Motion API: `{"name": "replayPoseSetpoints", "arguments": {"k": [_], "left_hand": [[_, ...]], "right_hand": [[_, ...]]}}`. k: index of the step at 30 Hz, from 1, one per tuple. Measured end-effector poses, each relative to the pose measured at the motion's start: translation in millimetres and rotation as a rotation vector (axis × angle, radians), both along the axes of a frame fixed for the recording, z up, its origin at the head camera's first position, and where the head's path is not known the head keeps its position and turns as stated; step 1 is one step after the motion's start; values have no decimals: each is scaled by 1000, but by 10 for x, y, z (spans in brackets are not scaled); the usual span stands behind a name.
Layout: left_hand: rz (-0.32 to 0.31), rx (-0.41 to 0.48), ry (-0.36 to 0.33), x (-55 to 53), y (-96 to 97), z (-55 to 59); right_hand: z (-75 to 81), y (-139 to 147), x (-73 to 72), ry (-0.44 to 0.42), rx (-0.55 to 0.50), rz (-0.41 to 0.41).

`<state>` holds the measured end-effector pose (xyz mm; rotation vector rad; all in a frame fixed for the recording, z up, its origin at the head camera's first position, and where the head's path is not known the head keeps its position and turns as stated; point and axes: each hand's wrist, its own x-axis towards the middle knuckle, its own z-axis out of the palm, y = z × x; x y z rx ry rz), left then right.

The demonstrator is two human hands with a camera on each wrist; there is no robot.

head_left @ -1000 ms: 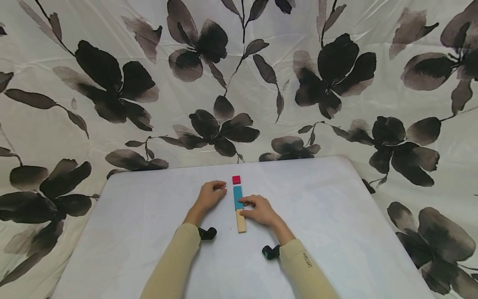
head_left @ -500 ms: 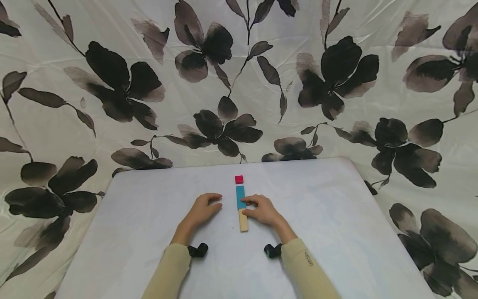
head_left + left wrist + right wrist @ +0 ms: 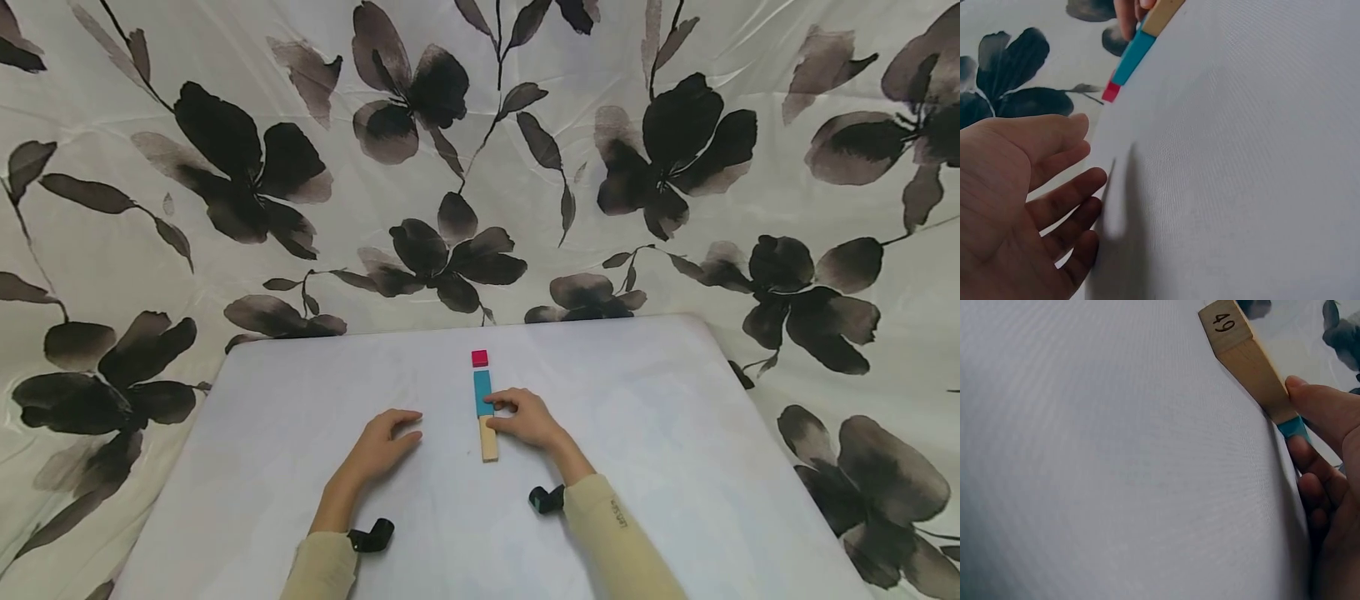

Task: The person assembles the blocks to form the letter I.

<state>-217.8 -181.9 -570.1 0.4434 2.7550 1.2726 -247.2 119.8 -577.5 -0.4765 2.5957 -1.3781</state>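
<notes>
On the white table lies a row of blocks: a small red block (image 3: 479, 358) farthest off, a long blue block (image 3: 483, 392), then a natural wood block (image 3: 488, 439). A thin gap parts red from blue; blue and wood meet end to end. My right hand (image 3: 528, 418) reaches in from the right, its index finger on the blue block and its thumb touching the wood block near the joint. The right wrist view shows the number 49 on the wood block's near end. My left hand (image 3: 381, 443), holding nothing, hovers left of the row with fingers parted.
A floral backdrop (image 3: 525, 167) hangs behind the table's far edge. The white table (image 3: 637, 400) stretches out on both sides of the row. Each sleeved wrist carries a black camera, the left wrist camera (image 3: 372, 536) and the right wrist camera (image 3: 547, 499).
My left hand has drawn back from beside the red and blue blocks, toward the lower left. The right hand stays at the joint, and the row keeps its arrangement.
</notes>
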Motion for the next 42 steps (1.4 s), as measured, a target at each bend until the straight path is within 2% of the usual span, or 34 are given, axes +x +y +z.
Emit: {"name": "replayPoseSetpoints", "arguments": {"k": [4, 9, 17, 32, 37, 42], "left_hand": [[19, -8, 8, 88, -68, -1], [17, 9, 28, 148, -113, 6], [32, 36, 41, 208, -144, -11], [64, 36, 64, 294, -136, -15], [86, 38, 58, 317, -229, -8], [109, 22, 25, 327, -402, 43]], "right_hand": [[0, -3, 2, -16, 9, 21], [-4, 15, -11, -12, -1, 8], [5, 45, -13, -4, 4, 10], [17, 70, -7, -6, 2, 29], [35, 84, -10, -41, -39, 17], [124, 213, -74, -53, -92, -41]]}}
